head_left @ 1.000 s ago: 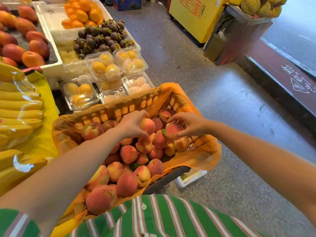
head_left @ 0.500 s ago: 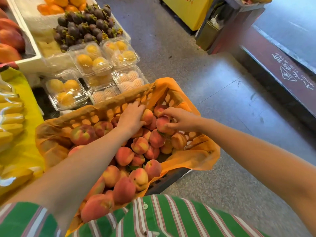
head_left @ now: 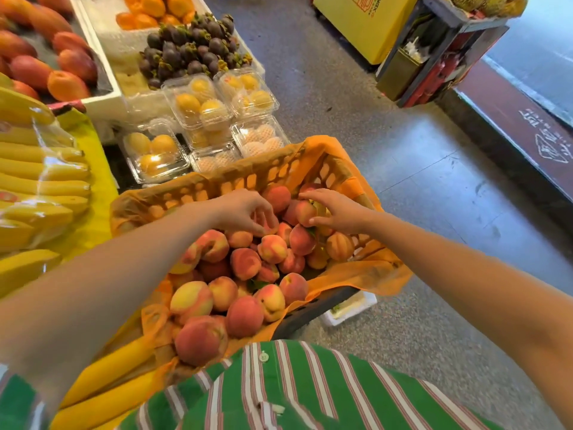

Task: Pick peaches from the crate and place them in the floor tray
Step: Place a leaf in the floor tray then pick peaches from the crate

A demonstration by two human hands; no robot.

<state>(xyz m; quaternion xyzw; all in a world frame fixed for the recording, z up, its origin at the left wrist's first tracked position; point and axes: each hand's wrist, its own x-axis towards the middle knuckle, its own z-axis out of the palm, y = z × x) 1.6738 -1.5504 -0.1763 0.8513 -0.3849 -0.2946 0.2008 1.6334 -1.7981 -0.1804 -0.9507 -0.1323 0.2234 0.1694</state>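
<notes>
Peach (head_left: 305,212) in right hand (head_left: 341,212), second peach (head_left: 259,218) in left hand (head_left: 243,207)

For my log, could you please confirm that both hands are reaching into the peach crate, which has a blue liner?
Not quite: the head view shows the liner is orange, not blue. The left hand and right hand are reaching into the peach crate.

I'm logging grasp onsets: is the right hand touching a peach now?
Touching. The head view shows the right hand pinching a peach at the far end of the crate, thumb below and fingers curled over it.
</notes>
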